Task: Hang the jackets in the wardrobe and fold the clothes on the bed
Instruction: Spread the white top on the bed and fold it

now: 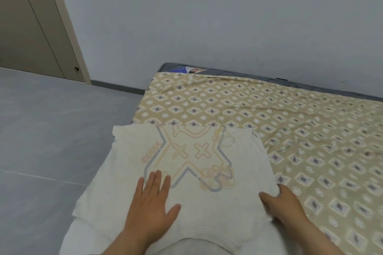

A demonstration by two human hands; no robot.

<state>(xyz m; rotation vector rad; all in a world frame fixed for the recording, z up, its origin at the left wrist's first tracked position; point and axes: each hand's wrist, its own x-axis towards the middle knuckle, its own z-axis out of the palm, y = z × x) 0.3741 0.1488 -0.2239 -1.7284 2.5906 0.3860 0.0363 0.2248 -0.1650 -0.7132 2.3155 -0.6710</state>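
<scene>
Pale grey wall [207, 16] and grey floor [51, 130] frame the bed [290, 120], covered by a tan diamond-print sheet. At its near left corner lies a white T-shirt [128, 161], printed side up. The person's left hand [151, 198] presses flat on it, fingers spread wide. Their right hand [279, 201] curls over the shirt's right edge, pinching the fabric.

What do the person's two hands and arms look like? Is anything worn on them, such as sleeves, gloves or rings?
Both the left hand and the right hand are bare: no gloves, and no rings or watch can be seen. The forearms are also bare as far as the bottom edge of the picture, so no sleeve shows. The fingers are unmarked.
</scene>
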